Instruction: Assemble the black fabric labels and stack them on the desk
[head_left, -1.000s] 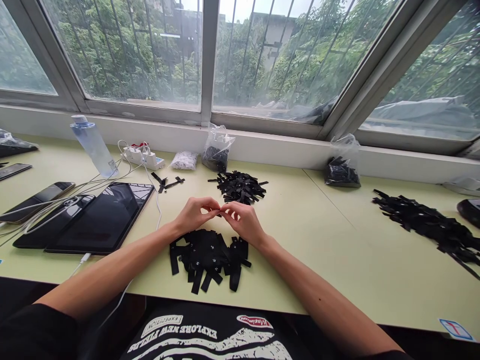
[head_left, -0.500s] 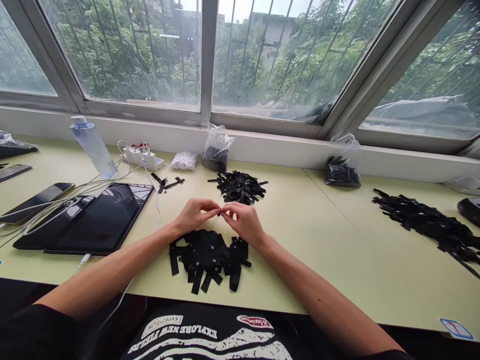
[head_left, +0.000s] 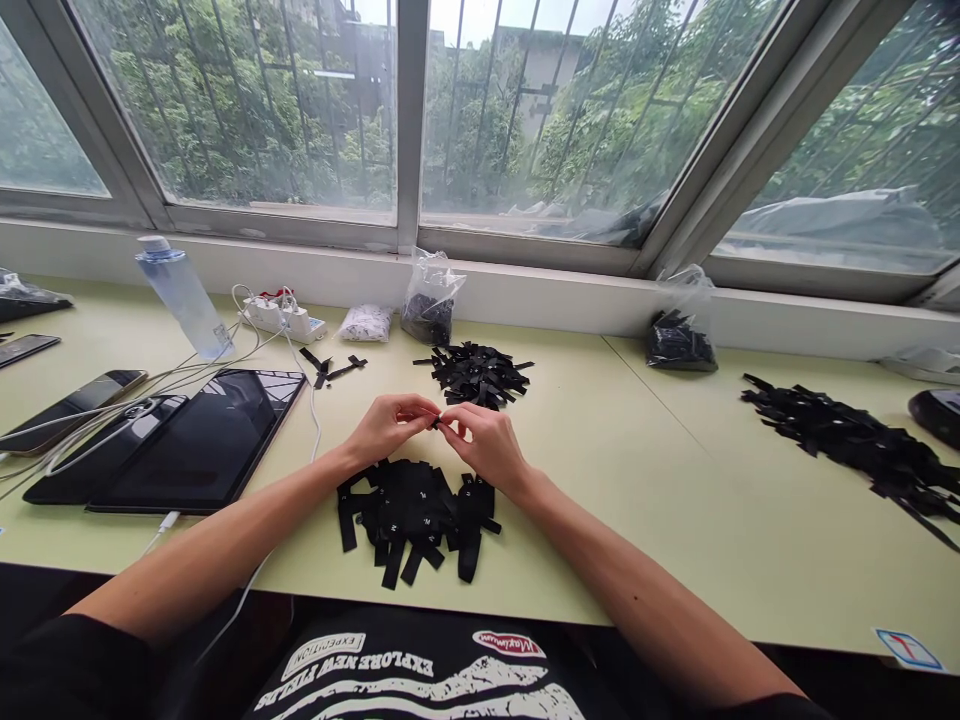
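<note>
My left hand (head_left: 390, 425) and my right hand (head_left: 484, 442) meet fingertip to fingertip above the table, both pinching a small black label (head_left: 437, 420) between them. Just below my hands, near the front edge, lies a pile of black fabric labels (head_left: 412, 515) with tiny white letters. A second heap of smaller black pieces (head_left: 476, 374) sits just beyond my hands.
A tablet (head_left: 199, 435), phones (head_left: 71, 405) and white cables lie at the left, with a water bottle (head_left: 180, 295) and a power strip (head_left: 285, 315) behind. Plastic bags (head_left: 431, 300) stand by the sill, another bag (head_left: 679, 335) further right. A long black pile (head_left: 855, 445) covers the right side.
My hands stay together on the small label, with only slight finger movement. The view has tilted a little.
</note>
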